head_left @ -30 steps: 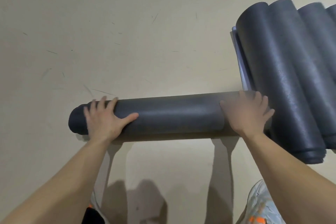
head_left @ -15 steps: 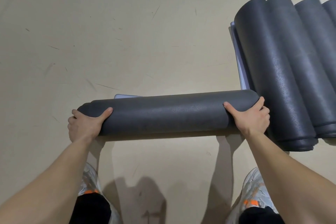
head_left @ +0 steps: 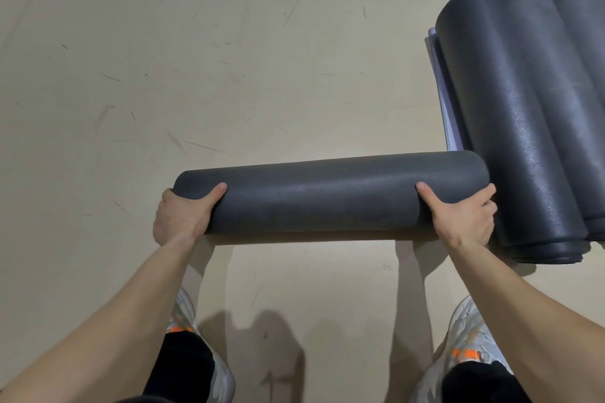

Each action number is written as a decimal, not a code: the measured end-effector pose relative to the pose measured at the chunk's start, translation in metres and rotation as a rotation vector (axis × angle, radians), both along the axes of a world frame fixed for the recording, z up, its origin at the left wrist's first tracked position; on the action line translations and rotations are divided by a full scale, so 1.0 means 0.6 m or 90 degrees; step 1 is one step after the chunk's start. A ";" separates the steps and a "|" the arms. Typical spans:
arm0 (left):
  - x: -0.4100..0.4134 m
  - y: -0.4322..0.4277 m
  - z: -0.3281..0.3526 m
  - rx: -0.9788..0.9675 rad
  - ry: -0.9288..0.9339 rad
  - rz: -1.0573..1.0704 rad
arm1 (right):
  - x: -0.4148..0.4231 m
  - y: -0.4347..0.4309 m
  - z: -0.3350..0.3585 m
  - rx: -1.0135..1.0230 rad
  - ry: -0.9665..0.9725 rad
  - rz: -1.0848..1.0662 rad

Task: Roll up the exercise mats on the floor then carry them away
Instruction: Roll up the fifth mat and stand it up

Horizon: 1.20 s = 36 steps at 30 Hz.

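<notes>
A dark grey rolled exercise mat [head_left: 327,196] lies crosswise in front of me, just above the beige floor. My left hand [head_left: 181,216] grips its left end, thumb on top and fingers underneath. My right hand [head_left: 461,217] grips its right end the same way. The roll is fully wound, with no loose flap showing. To the right, several other rolled grey mats [head_left: 530,101] lie side by side, pointing away from me.
A pale flat sheet [head_left: 443,98] pokes out from under the left side of the rolled stack. My two shoes [head_left: 465,337] stand on the scuffed beige floor [head_left: 196,75] below the held roll.
My hands went from pressing flat on top of the roll to gripping both ends. The light flap seen behind the roll half a second ago is gone from view.
</notes>
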State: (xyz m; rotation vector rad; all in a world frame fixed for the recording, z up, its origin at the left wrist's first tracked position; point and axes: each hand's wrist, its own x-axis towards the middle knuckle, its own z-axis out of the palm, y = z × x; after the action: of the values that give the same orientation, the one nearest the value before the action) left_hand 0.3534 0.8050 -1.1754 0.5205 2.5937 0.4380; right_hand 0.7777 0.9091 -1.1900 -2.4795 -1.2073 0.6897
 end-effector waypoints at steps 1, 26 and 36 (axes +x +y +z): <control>0.000 -0.005 -0.001 0.005 0.001 0.006 | 0.003 0.000 -0.001 0.000 0.009 0.002; -0.031 -0.016 -0.001 0.036 -0.032 -0.079 | -0.027 -0.004 0.025 -0.037 0.042 -0.145; 0.128 0.169 0.040 -0.320 -0.068 -0.724 | -0.119 -0.028 -0.007 -0.032 0.549 -0.434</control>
State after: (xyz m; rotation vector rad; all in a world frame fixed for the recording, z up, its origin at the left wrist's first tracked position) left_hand 0.4304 0.9063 -1.1512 1.5287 1.7769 -0.5270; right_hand 0.7060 0.8923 -1.1939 -2.0057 -0.0311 1.3431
